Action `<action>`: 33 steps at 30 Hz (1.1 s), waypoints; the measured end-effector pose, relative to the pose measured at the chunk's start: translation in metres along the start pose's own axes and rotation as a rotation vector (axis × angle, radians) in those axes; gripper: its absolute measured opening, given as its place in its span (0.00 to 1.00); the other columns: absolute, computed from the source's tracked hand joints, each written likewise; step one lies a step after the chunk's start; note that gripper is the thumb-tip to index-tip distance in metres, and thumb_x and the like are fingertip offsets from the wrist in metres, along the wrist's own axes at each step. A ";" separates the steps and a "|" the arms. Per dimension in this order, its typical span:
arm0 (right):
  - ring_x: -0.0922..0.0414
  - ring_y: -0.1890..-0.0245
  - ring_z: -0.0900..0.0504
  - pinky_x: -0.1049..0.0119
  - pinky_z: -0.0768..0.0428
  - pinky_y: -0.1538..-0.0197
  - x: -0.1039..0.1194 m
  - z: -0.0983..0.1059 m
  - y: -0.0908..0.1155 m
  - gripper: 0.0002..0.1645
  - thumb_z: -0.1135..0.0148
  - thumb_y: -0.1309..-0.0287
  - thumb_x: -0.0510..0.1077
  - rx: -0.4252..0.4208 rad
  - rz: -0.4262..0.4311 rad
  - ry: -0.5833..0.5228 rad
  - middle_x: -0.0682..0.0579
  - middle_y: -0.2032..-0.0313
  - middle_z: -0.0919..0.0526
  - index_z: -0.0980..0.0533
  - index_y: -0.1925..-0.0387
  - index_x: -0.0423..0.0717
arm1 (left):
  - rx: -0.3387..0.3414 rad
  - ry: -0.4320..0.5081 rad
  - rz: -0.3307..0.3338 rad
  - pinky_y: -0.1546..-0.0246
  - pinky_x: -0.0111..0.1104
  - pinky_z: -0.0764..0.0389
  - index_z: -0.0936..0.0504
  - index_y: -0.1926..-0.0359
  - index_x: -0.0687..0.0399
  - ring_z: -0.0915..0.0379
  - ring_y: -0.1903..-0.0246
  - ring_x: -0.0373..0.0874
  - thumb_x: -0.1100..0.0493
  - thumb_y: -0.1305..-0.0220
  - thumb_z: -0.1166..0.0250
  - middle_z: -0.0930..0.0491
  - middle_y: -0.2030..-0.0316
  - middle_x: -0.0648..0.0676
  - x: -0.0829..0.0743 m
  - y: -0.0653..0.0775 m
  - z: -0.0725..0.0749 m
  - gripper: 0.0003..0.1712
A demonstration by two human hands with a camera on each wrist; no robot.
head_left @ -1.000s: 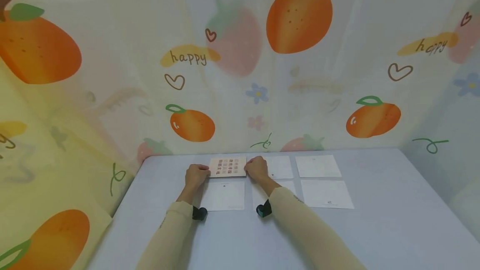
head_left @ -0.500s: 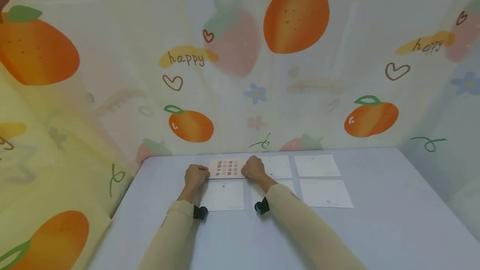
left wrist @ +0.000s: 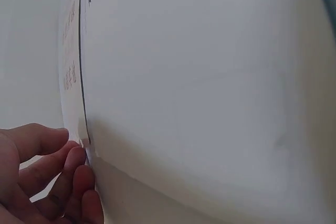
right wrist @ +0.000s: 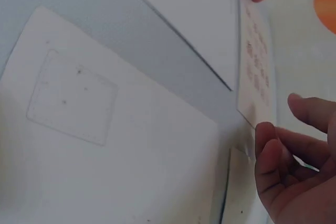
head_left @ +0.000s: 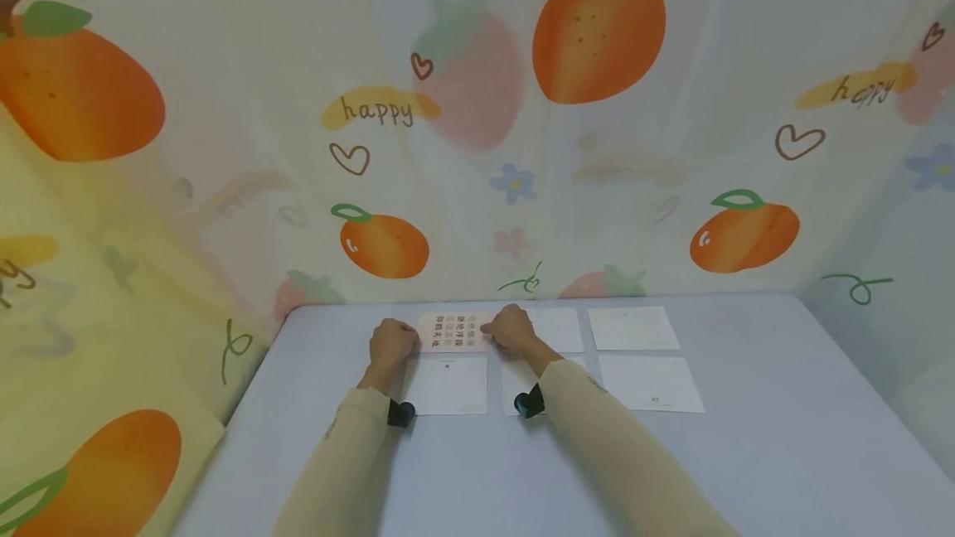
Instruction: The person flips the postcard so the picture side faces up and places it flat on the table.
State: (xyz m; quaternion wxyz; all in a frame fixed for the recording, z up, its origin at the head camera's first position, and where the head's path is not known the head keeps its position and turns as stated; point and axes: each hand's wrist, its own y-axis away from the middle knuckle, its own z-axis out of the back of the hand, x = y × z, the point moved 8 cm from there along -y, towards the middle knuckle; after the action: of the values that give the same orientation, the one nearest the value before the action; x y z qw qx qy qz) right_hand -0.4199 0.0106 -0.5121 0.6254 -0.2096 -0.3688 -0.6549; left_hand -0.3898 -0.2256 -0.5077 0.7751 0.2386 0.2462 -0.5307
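Note:
A printed card (head_left: pixel 453 332) with columns of reddish and grey characters lies at the back left of the pale table. My left hand (head_left: pixel 391 345) is at its left edge, with thumb and fingertips (left wrist: pixel 76 155) close together on the corner in the left wrist view. My right hand (head_left: pixel 513 330) is at the card's right end. Its thumb (right wrist: pixel 310 111) is lifted away from the bent fingers, whose tips stay at the card's near corner in the right wrist view. A white card (head_left: pixel 448 385) lies just in front of the printed one.
More white cards lie in two rows to the right: a back-right card (head_left: pixel 634 328), a front-right card (head_left: pixel 651 384), and a back-middle card (head_left: pixel 558 330) partly behind my right hand. A fruit-patterned curtain (head_left: pixel 477 189) stands along the table's back edge.
The printed card has come down flat on the table from slightly raised. My right thumb and fingers have spread from its right edge; my left hand stays at the left edge.

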 end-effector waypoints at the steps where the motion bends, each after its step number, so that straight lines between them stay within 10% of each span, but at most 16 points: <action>1: 0.60 0.84 0.29 0.72 0.32 0.79 -0.001 0.001 -0.001 0.15 0.33 0.43 0.45 0.016 0.000 -0.024 0.50 0.81 0.21 0.18 0.66 0.33 | -0.008 0.004 0.005 0.62 0.41 0.22 0.15 0.61 0.66 0.21 0.63 0.54 0.63 0.42 0.40 0.15 0.62 0.63 0.000 0.000 0.001 0.12; 20: 0.58 0.75 0.22 0.70 0.23 0.71 0.003 0.045 0.022 0.21 0.37 0.38 0.49 0.053 0.126 -0.149 0.42 0.67 0.15 0.18 0.57 0.33 | -0.093 0.196 -0.177 0.60 0.43 0.22 0.13 0.61 0.62 0.19 0.64 0.53 0.58 0.37 0.38 0.13 0.63 0.61 -0.045 0.009 0.000 0.12; 33: 0.55 0.72 0.19 0.71 0.25 0.72 -0.025 0.082 0.034 0.19 0.37 0.39 0.49 -0.072 0.097 -0.151 0.40 0.66 0.14 0.17 0.59 0.35 | 0.079 0.291 -0.193 0.65 0.36 0.21 0.14 0.60 0.61 0.18 0.65 0.51 0.57 0.38 0.36 0.13 0.63 0.59 -0.079 0.028 -0.037 0.12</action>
State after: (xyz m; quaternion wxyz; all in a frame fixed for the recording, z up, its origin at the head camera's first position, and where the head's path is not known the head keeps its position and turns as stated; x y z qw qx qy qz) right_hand -0.3984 0.0899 -0.4703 0.6190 -0.2981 -0.3805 -0.6190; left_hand -0.3935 -0.1377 -0.4829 0.6667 0.3183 0.3566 -0.5719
